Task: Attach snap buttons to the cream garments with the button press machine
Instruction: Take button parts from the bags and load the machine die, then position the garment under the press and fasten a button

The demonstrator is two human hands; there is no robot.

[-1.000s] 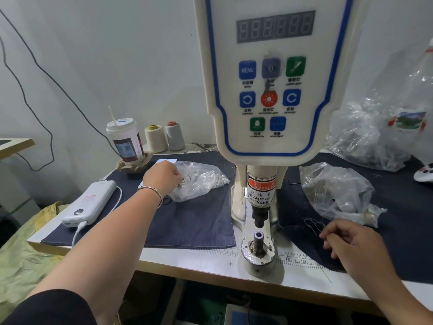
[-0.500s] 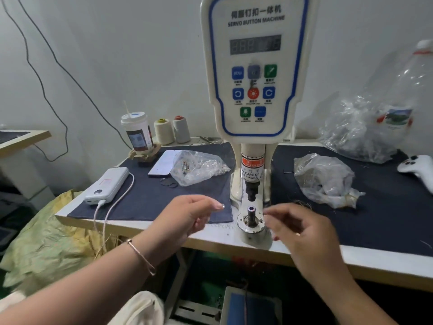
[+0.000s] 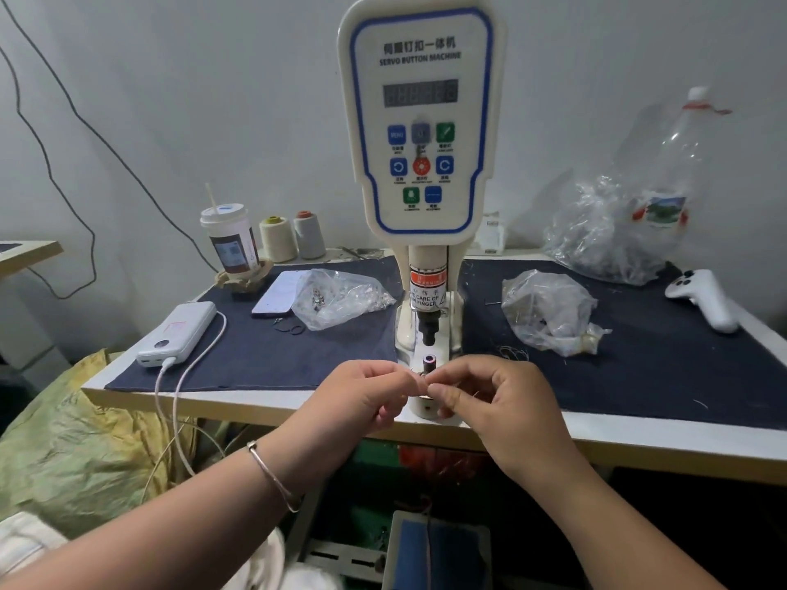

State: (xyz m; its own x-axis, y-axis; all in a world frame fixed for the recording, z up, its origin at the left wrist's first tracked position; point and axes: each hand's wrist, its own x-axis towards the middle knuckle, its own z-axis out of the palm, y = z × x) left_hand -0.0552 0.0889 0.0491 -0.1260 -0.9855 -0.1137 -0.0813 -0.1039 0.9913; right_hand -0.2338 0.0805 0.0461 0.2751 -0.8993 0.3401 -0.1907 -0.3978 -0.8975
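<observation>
I have both hands meeting just in front of the press. My left hand [image 3: 374, 396] and right hand [image 3: 494, 402] each close finger and thumb to a fine grip, the tips touching at a tiny snap part [image 3: 422, 380] that I can barely make out; it looks like small bright metal, but its shape is too small to tell. Both grips are pinched on it, or passing it across; I cannot say which hand carries the weight.

I judge this to be the loading step: a snap piece being sorted and turned the right way up before it is seated. The next move calls for setting it squarely on the lower die [image 3: 429, 362], a short dark post with a pale ring top, just beyond my fingertips, under the black upper punch [image 3: 427, 330]. Fingers must be out before the press cycles.

Beyond stands the button press machine [image 3: 419, 134], smooth cream plastic, rounded, with a blue-edged panel. To the left of the grip, farther back, a crinkled clear bag of snaps [image 3: 340, 298] lies on dark denim-like cloth [image 3: 264, 355]; a second clear bag [image 3: 549, 313] lies to the right. The cream garments [image 3: 264, 559] are soft pale fabric below my left forearm, near my lap, not yet on the bench [image 3: 264, 404].
</observation>
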